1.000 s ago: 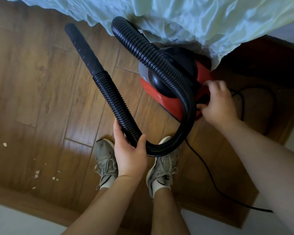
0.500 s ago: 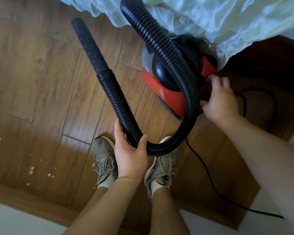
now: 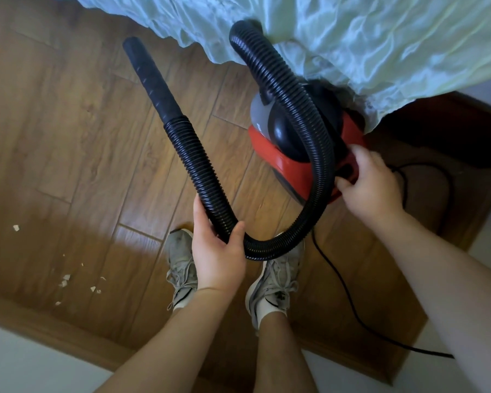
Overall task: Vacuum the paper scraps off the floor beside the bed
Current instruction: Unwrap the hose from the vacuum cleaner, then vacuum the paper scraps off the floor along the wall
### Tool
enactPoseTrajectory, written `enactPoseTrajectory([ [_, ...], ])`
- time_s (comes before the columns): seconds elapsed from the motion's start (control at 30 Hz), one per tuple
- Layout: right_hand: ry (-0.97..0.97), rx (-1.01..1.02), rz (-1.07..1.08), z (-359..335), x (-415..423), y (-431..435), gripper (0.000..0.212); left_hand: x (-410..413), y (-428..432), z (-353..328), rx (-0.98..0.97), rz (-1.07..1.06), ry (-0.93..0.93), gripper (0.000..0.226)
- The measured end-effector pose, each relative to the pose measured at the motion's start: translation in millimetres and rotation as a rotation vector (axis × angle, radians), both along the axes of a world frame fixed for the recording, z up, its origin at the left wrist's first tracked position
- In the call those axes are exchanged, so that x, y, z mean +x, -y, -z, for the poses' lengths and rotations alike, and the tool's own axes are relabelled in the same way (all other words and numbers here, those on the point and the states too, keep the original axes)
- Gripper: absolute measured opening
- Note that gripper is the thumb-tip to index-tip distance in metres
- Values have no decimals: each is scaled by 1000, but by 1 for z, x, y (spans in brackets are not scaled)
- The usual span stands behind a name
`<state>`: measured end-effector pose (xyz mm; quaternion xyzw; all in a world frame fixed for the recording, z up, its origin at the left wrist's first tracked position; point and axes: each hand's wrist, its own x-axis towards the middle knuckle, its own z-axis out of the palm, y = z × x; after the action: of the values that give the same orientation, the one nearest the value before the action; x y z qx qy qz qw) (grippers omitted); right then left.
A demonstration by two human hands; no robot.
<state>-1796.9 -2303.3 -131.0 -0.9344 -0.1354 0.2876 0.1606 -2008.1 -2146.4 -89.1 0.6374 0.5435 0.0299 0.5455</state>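
A small red and black vacuum cleaner (image 3: 278,161) stands on the wooden floor, partly under the pale green bedspread (image 3: 366,43). Its ribbed black hose (image 3: 199,171) loops from the top of the body down past my feet and ends in a smooth black nozzle (image 3: 150,78) pointing up-left. My left hand (image 3: 219,253) grips the hose at the bottom of the loop. My right hand (image 3: 369,185) rests against the near right side of the vacuum body, fingers curled on it. White paper scraps (image 3: 65,282) lie scattered at the lower left of the floor.
A black power cord (image 3: 349,293) trails from the vacuum across the floor to the lower right. My two grey sneakers (image 3: 182,268) stand just below the hose loop. A wooden ledge (image 3: 40,321) borders the floor at the bottom.
The view has shifted so the vacuum and hose sit lower and further right. My right hand has slid slightly along the vacuum's side. My left hand keeps its hold on the hose.
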Motion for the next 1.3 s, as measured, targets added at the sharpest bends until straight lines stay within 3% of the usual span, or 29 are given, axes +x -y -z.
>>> enactPoseTrajectory([
  [0.23,55,92,25,-54,-10,-24,59,-11,-18,-25,-6,-33,-12,83],
  [0.63,130,255,-137,-122,-43,-116,51,-32,-56,-64,-89,-158,20,81],
  [0.97,-109,313,-359,-128,-103,-255,55,-62,-91,-80,-150,-242,79,81],
  [1.3,-389,214,-510,-122,-167,-360,55,-97,-133,-82,-332,-376,155,81],
])
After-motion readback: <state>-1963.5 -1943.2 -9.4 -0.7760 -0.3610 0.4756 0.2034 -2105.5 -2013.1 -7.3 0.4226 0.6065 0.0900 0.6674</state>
